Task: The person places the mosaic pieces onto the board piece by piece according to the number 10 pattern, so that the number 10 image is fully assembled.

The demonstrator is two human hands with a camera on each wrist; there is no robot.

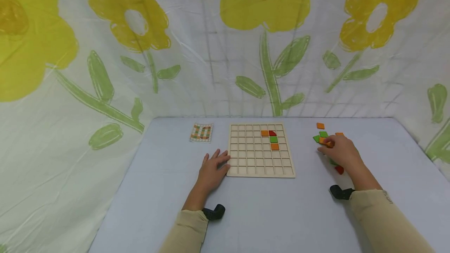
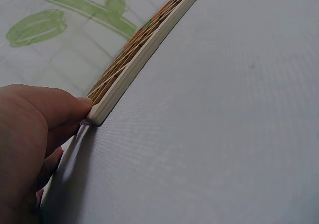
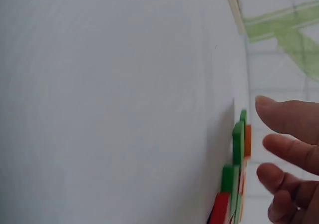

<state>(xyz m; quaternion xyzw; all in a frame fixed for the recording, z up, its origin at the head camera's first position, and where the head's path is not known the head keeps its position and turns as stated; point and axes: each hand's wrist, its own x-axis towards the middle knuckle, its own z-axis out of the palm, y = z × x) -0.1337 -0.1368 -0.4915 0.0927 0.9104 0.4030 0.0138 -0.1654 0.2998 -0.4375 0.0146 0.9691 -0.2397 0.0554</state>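
A pale wooden grid board [image 1: 246,151] lies on the table. In its upper right cells are an orange square tile [image 1: 265,133], a red curved tile [image 1: 272,133], a green tile [image 1: 274,139] and another orange tile [image 1: 275,146]. My left hand [image 1: 212,171] rests against the board's left edge; in the left wrist view its thumb [image 2: 67,104] touches the near corner. To the right, my right hand [image 1: 342,153] hovers over loose green, orange and red tiles, partly hiding them. In the right wrist view its thumb [image 3: 284,115] and fingers stand apart, with no tile between them.
A small card [image 1: 201,132] with a coloured grid pattern lies left of the board. One orange tile [image 1: 320,125] sits apart behind the pile, and a red tile [image 1: 339,170] is at its near side. A flower-printed curtain [image 1: 193,81] hangs behind the table [image 1: 260,214].
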